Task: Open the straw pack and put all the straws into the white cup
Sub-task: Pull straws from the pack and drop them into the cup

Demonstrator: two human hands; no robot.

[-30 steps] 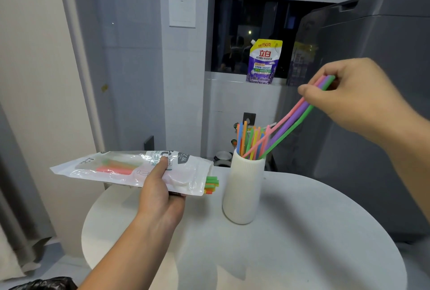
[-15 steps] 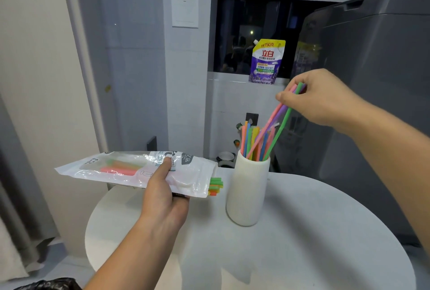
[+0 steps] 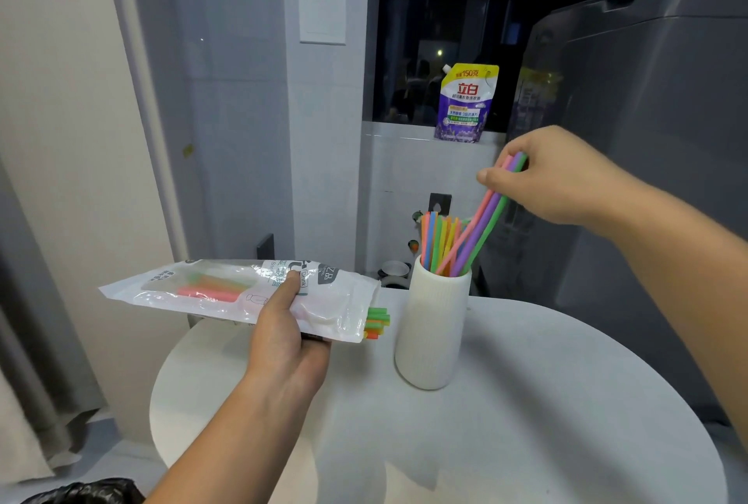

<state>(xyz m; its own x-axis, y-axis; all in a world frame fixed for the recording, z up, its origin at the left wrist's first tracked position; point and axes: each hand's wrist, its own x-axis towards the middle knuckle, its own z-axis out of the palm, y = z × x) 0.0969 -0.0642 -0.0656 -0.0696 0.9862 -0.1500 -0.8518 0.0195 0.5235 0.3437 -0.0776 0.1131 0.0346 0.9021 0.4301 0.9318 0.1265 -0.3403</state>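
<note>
My left hand [image 3: 285, 335] grips the clear straw pack [image 3: 226, 288] level above the table, with its open end to the right. Green and orange straw tips [image 3: 377, 321] poke out of that end. The white ribbed cup [image 3: 433, 329] stands upright on the round white table [image 3: 526, 402] and holds several coloured straws [image 3: 436, 238]. My right hand [image 3: 566, 175], above and right of the cup, pinches the top ends of three straws, pink, purple and green [image 3: 487, 216]. Their lower ends are inside the cup.
A grey appliance [image 3: 647, 139] stands close behind the table on the right. A purple detergent pouch [image 3: 465, 103] sits on the window ledge. A grey curtain [image 3: 36, 341] hangs at the left, and a black bag [image 3: 81, 492] lies at the bottom left.
My right hand has come down and to the left with the three straws, pushing them deeper into the cup and more upright. My left hand still holds the pack.
</note>
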